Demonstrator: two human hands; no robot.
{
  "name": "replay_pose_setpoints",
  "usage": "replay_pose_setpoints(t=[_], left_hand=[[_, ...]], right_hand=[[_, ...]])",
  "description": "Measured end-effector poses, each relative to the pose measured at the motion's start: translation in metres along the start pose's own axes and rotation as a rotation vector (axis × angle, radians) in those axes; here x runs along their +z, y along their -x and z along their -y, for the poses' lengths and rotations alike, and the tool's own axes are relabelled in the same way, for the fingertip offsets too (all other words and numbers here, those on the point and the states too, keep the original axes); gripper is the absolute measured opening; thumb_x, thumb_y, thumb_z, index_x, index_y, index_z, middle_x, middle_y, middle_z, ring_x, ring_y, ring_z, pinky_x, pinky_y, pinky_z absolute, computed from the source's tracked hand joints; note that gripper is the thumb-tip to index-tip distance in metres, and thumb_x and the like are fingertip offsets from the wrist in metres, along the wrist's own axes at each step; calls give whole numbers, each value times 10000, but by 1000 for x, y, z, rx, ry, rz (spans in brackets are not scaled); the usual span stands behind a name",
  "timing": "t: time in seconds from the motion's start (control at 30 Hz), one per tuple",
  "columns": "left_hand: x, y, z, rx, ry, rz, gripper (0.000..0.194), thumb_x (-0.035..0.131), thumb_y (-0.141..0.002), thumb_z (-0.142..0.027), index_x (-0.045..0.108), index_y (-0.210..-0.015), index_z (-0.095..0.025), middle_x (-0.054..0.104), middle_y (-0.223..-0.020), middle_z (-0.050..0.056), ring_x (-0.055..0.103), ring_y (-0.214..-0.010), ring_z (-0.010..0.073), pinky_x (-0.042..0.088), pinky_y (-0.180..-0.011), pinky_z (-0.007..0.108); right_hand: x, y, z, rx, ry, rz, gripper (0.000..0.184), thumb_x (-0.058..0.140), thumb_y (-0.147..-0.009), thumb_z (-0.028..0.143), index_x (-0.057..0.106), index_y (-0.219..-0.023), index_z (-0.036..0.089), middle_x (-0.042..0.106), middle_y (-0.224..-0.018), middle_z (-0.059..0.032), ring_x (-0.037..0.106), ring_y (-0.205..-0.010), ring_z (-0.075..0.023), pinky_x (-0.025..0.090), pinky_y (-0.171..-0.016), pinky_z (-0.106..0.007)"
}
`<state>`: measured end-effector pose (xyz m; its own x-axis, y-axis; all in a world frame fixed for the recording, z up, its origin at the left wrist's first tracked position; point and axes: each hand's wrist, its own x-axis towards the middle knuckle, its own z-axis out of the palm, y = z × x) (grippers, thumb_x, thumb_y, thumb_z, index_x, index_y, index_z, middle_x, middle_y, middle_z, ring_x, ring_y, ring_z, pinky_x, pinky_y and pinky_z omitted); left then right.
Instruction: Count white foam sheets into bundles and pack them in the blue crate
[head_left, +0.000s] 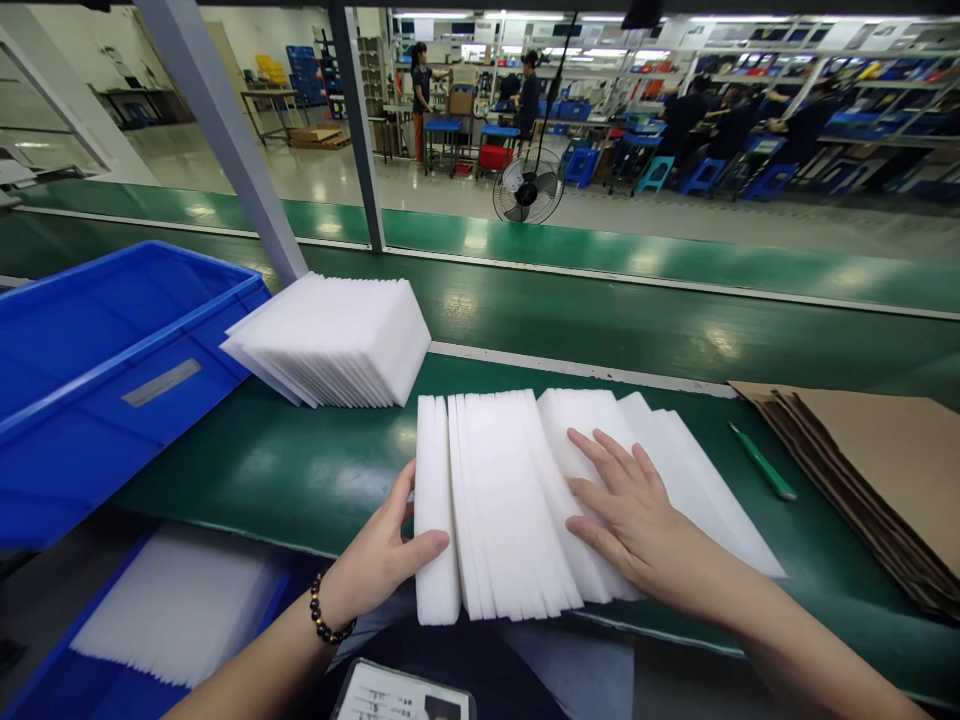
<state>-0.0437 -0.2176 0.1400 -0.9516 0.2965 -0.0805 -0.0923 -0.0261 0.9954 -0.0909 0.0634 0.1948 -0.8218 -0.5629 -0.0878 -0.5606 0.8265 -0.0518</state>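
Observation:
A leaning row of white foam sheets (502,500) lies fanned out on the green work surface in front of me. At its left end, my left hand (394,540) grips a few upright foam sheets (435,590), thumb on the near face and fingers behind. A narrow gap parts these from the rest. My right hand (626,510) lies with spread fingers on the slanted sheets at the right of the row. Farther back on the left stands another block of white foam sheets (337,340), touched by neither hand.
A large blue bin (161,385) stands at the left; below it, a blue crate (82,690) holds more foam sheets. Brown cardboard sheets (885,450) and a green-handled tool (761,460) lie at the right. A grey post (225,130) rises behind. Several people work beyond a fan (528,188).

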Motion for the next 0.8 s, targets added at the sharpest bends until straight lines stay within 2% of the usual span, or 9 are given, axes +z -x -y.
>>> replay_pose_setpoints(t=[0.07, 0.13, 0.17, 0.23, 0.37, 0.43, 0.53, 0.67, 0.8], left_hand=[[-1, 0, 0, -5, 7, 3, 799, 571, -796, -379, 57, -1398, -272, 328, -1379, 38, 409, -1153, 228, 331, -1000, 347], [-1, -1, 0, -3, 18, 6, 810, 573, -794, -382, 47, -1399, -268, 310, -1392, 44, 403, -1160, 234, 341, -992, 350], [-1, -1, 0, 1, 20, 5, 813, 574, -792, -383, 45, -1399, -267, 309, -1392, 46, 402, -1161, 236, 345, -989, 350], [-1, -1, 1, 9, 15, 1, 813, 575, -792, -379, 48, -1400, -265, 323, -1384, 46, 405, -1159, 239, 349, -985, 353], [-1, -1, 2, 7, 3, 1, 803, 571, -795, -375, 51, -1398, -277, 361, -1357, 38, 420, -1147, 241, 368, -968, 356], [-1, 0, 3, 6, 2, -3, 799, 570, -795, -380, 53, -1397, -284, 365, -1355, 35, 424, -1144, 243, 381, -955, 359], [-1, 0, 5, 13, -3, -6, 785, 572, -792, -384, 80, -1395, -281, 373, -1349, 36, 425, -1143, 245, 380, -956, 360], [-2, 0, 6, 28, -7, -8, 793, 576, -791, -380, 77, -1397, -270, 369, -1350, 40, 426, -1140, 241, 370, -966, 356], [-3, -1, 5, 27, -9, -5, 808, 582, -786, -377, 68, -1398, -261, 350, -1366, 51, 424, -1143, 250, 377, -958, 363]], right_hand=[[3, 4, -4, -17, 12, -25, 470, 280, -892, 450, 365, -1293, 221, 143, -1454, -77, 21, -1336, -259, 104, -1051, -547], [5, 6, -6, -35, 8, -55, 521, 270, -901, 380, 165, -1385, 217, 155, -1451, -72, 26, -1338, -231, 120, -1056, -540], [5, 7, -5, -46, 4, -67, 510, 267, -902, 349, 157, -1387, 235, 156, -1451, -63, 28, -1338, -225, 123, -1056, -538], [5, 6, -1, -57, -1, -81, 428, 270, -901, 327, 309, -1324, 281, 149, -1450, -46, 32, -1337, -238, 116, -1053, -541], [3, -2, 14, -4, -23, -65, 369, 330, -872, 482, 588, -1026, 268, 139, -1451, -58, 44, -1323, -328, 91, -1026, -585], [2, -6, 20, 23, -34, -57, 425, 358, -835, 561, 626, -909, 240, 150, -1449, -71, 41, -1312, -371, 81, -1009, -610], [2, -9, 21, 14, -34, -57, 439, 356, -835, 562, 635, -842, 222, 168, -1446, -76, 38, -1310, -380, 76, -1003, -615], [7, -5, 12, -26, -3, -66, 398, 338, -868, 488, 614, -955, 215, 175, -1442, -93, 53, -1319, -345, 115, -1013, -596], [11, -1, 10, -52, 20, -158, 474, 311, -892, 372, 327, -1327, 185, 172, -1437, -133, 109, -1324, -284, 167, -1029, -560]])
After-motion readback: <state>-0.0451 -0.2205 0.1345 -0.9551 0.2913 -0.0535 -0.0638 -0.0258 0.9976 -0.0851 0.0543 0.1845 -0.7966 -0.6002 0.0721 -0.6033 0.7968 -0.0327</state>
